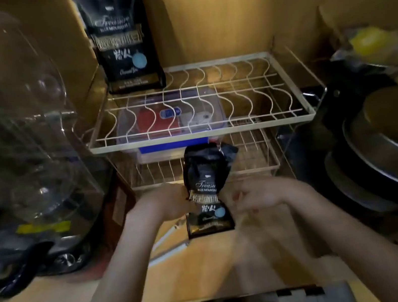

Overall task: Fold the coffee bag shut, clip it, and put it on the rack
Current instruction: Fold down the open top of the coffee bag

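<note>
A black coffee bag [206, 192] with gold lettering stands on the wooden counter in front of the white wire rack [202, 130]. Its top is crumpled and leans to the right. My left hand [167, 204] grips the bag's left side at the middle. My right hand [256, 198] hovers just right of the bag, blurred, fingers apart; whether it touches the bag I cannot tell. A second, taller coffee bag [123, 39] of the same kind stands upright on the rack's top tier at the back left. I see no clip.
A clear plastic box [169, 118] with red and blue items sits under the rack's top tier. Clear glassware [15, 124] crowds the left side. Stacked dark pans [391, 159] lie at the right, with a yellow item [370, 40] above them.
</note>
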### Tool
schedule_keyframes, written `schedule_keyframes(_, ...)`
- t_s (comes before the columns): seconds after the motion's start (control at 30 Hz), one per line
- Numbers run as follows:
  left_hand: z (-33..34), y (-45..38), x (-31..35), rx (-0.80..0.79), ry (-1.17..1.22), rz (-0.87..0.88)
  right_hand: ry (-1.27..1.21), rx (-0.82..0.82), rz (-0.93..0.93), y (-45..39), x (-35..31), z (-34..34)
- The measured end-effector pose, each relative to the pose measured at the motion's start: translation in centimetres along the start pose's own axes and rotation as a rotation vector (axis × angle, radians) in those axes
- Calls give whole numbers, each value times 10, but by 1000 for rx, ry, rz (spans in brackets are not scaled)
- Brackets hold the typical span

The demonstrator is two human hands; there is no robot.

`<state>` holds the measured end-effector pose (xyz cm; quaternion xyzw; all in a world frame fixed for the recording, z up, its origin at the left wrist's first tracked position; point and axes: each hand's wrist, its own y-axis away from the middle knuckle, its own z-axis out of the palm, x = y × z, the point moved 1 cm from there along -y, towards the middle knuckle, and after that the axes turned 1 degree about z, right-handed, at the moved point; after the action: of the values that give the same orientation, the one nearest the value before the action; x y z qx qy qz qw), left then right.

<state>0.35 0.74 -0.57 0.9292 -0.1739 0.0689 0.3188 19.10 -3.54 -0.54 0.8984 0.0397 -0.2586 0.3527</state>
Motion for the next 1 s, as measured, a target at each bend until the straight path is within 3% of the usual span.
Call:
schedule_keyframes(0.17, 61, -17, -11, -81, 192, -81, -199, -94, 74, -31, 27, 52)
schedule_keyframes(0.37, 108, -33, -20, 198, 581, -64, -651, 159, 109, -63, 52, 95)
schedule_keyframes(0.63, 126, -41, -17, 544, 698, -107, -597, 591, 151, -75, 57, 112)
schedule_keyframes(0.8, 132, -38, -11, 654, 650, -82, -559, 682, 123, -70, 54, 129)
schedule_keyframes(1.0, 147, -29, -2, 719, 768, -57, -655, 720, 95, -57, 60, 153)
